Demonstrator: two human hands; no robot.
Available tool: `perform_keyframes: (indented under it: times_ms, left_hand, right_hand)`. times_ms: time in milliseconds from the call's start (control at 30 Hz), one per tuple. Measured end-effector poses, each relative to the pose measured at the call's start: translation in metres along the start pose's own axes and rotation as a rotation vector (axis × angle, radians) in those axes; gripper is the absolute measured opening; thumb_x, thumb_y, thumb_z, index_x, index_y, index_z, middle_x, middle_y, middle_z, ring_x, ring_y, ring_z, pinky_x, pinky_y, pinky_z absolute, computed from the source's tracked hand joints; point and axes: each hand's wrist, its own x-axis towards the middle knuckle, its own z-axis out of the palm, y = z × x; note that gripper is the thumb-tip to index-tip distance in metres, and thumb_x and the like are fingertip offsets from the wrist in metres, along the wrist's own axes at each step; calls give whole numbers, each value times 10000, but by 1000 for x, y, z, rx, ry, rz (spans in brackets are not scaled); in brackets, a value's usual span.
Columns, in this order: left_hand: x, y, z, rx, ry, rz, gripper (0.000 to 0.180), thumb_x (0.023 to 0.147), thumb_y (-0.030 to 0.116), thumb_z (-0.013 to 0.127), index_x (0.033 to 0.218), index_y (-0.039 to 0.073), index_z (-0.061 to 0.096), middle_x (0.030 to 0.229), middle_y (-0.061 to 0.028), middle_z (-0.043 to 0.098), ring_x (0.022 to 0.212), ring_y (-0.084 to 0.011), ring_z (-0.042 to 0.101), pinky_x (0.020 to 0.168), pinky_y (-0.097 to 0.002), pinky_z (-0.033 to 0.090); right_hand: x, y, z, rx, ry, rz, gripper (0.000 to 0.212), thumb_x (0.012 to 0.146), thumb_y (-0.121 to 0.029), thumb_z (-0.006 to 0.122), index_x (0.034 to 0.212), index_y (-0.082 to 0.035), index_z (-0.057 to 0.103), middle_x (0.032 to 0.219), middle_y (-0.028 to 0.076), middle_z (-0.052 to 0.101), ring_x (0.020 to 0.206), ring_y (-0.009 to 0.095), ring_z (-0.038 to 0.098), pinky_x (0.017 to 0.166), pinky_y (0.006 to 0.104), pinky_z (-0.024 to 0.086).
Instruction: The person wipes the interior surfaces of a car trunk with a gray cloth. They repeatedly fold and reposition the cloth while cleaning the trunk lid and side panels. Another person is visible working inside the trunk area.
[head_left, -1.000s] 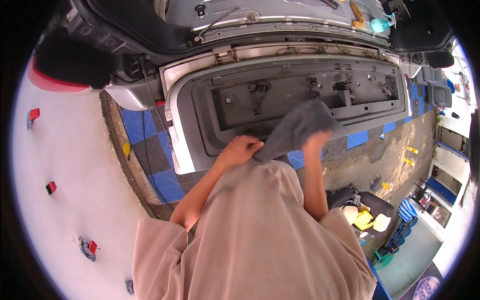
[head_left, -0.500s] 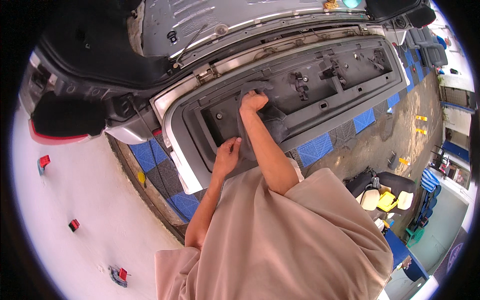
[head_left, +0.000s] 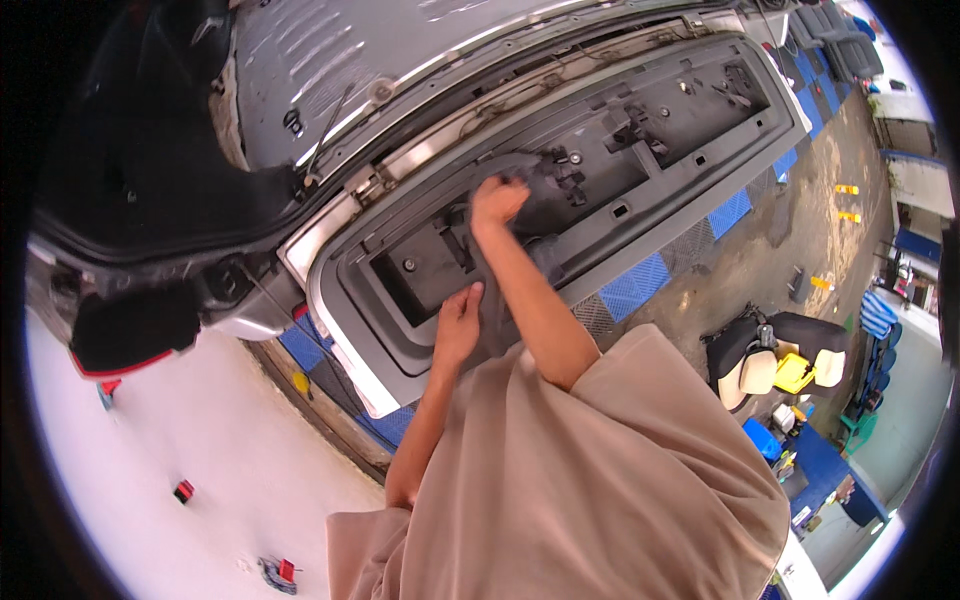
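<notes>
A lowered tailgate (head_left: 410,347) with a dark grey inner panel lies in front of me, its long recess holding clips and fittings. My right hand (head_left: 498,203) is closed on a dark grey cloth (head_left: 545,258), pressing it over the recess left of the middle; the cloth is blurred by motion there. Nearer to me, my left hand (head_left: 460,318) rests at the panel's near edge, fingers closed on the cloth's near left part. The right forearm hides some of the cloth.
Beyond the tailgate lies the bare metal vehicle floor (head_left: 300,95). A white wall (head_left: 120,440) with small red items stands left. Blue and grey mats (head_left: 635,283) run underneath. To the right are a dark seat (head_left: 735,355) with a yellow container (head_left: 795,373) and a cluttered blue table (head_left: 820,465).
The view has shifted, so the tailgate sits higher and farther left. My right hand has moved slightly over the panel with the cloth; my left hand stays at the near edge.
</notes>
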Motion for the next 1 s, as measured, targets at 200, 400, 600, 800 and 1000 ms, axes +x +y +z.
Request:
perform_keyframes:
  times_ms: [200, 400, 600, 800, 1000]
  left_hand:
    - [18, 27, 34, 79, -3, 46, 483, 1092, 371, 489, 943, -71, 611, 778, -282, 591, 714, -445, 531, 712, -460, 451]
    - [33, 53, 87, 139, 3, -34, 440, 1089, 322, 481, 983, -77, 635, 834, -305, 614, 756, -439, 584, 726, -469, 470]
    - [-13, 19, 76, 119, 63, -123, 381, 1086, 240, 464, 1077, -95, 646, 916, -300, 678, 842, -373, 667, 827, -415, 507]
    - [18, 43, 106, 319, 176, 4, 402, 1097, 279, 496, 1095, -96, 638, 850, -272, 661, 773, -298, 620, 793, -399, 495]
    - [35, 73, 122, 200, 83, -6, 387, 1095, 246, 488, 933, -97, 562, 754, -241, 528, 701, -256, 457, 713, -429, 426]
  right_hand:
    - [77, -5, -18, 144, 100, 71, 334, 881, -118, 665, 1121, 95, 571, 1133, 330, 642, 1064, 495, 629, 956, 524, 482]
    - [90, -24, -37, 223, -34, 89, 367, 887, -93, 666, 1181, 81, 534, 1187, 301, 640, 1131, 428, 635, 959, 477, 485]
    - [-3, 54, 6, 263, -273, -157, 425, 882, -74, 627, 1248, 119, 531, 1246, 279, 621, 1239, 414, 559, 1109, 445, 393]
    - [117, -6, -42, 228, -112, 59, 281, 871, -86, 649, 1082, 93, 601, 1099, 279, 671, 1117, 430, 628, 987, 483, 468]
    - [108, -18, -38, 322, -68, 101, 474, 918, -61, 553, 1338, 136, 456, 1212, 355, 607, 1129, 519, 596, 1015, 516, 470]
